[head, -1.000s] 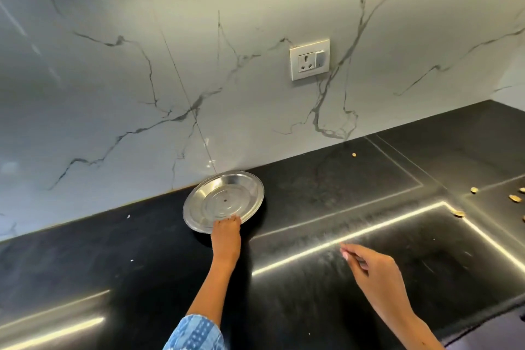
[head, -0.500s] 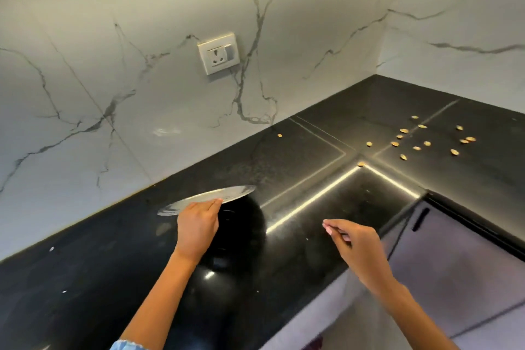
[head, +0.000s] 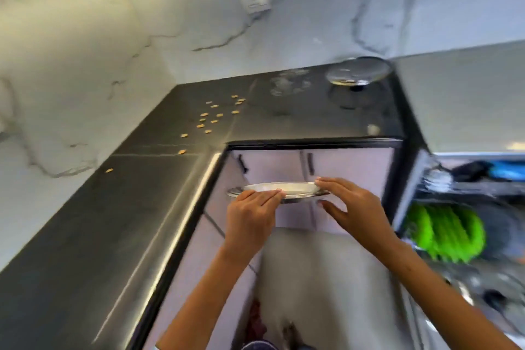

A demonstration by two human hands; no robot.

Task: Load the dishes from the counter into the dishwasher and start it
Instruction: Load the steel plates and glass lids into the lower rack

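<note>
- The round shiny steel plate [head: 279, 190] is in the middle of the frame, held flat in the air. It is off the black stone counter [head: 85, 236] and in front of the pale cupboard doors [head: 349, 167].
- The left hand [head: 250, 219] pinches the plate's near rim, with its fingers close together on top. The thumb is hidden, so I cannot tell how firm the hold is.
- The right hand [head: 355, 207] lays its fingers [head: 326, 183] on the right rim, and the thumb sits apart underneath. It looks like a light hold.
- The plate is smooth and only held at the edge. I think it could slip and fall if a hand lets go too soon.
- The open dishwasher [head: 454, 221], with its bright green rack prongs [head: 443, 233], is at the right of the frame. The picture is blurry there. The plate could bump the rack's edge on the way in.
- A round dish [head: 358, 71] is still on the counter, upper right. Small yellow bits [head: 213, 113] lie there too.
</note>
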